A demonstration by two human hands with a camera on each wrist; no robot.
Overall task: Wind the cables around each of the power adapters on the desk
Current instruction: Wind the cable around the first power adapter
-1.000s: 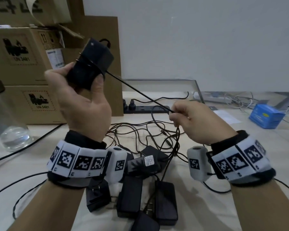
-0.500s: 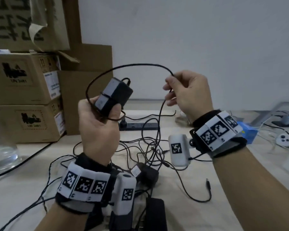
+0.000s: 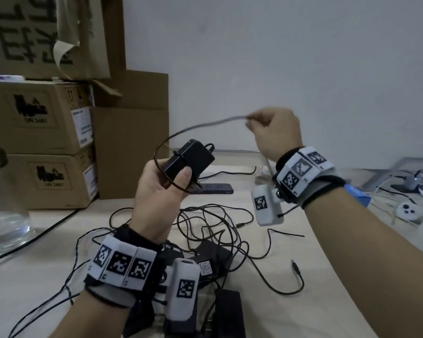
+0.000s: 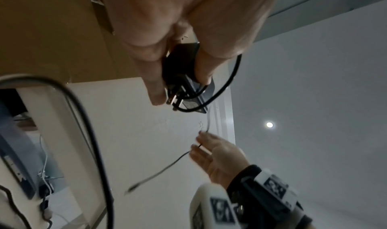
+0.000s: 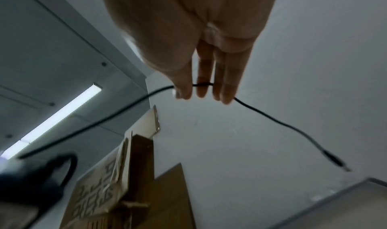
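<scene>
My left hand (image 3: 161, 189) grips a black power adapter (image 3: 189, 158) held above the desk, plug prongs pointing down-right. Its thin black cable (image 3: 205, 124) loops once around the adapter body and arcs up to my right hand (image 3: 272, 131), which pinches it between thumb and fingers. In the right wrist view the cable (image 5: 272, 118) passes through the fingertips (image 5: 201, 90) and its barrel plug (image 5: 337, 163) hangs free. The left wrist view shows the adapter (image 4: 184, 77) between thumb and fingers. Several more black adapters (image 3: 227, 311) and tangled cables (image 3: 213, 225) lie on the desk below.
Cardboard boxes (image 3: 39, 142) are stacked at the back left. A glass jar (image 3: 3, 206) stands at the left edge. A black power strip (image 3: 213, 189) lies by the wall. A blue box (image 3: 359, 193) and a white controller (image 3: 408, 211) sit at the right.
My right hand has swung the cable over the adapter to the right. The adapter has turned in my left hand, and a loop now hangs around it.
</scene>
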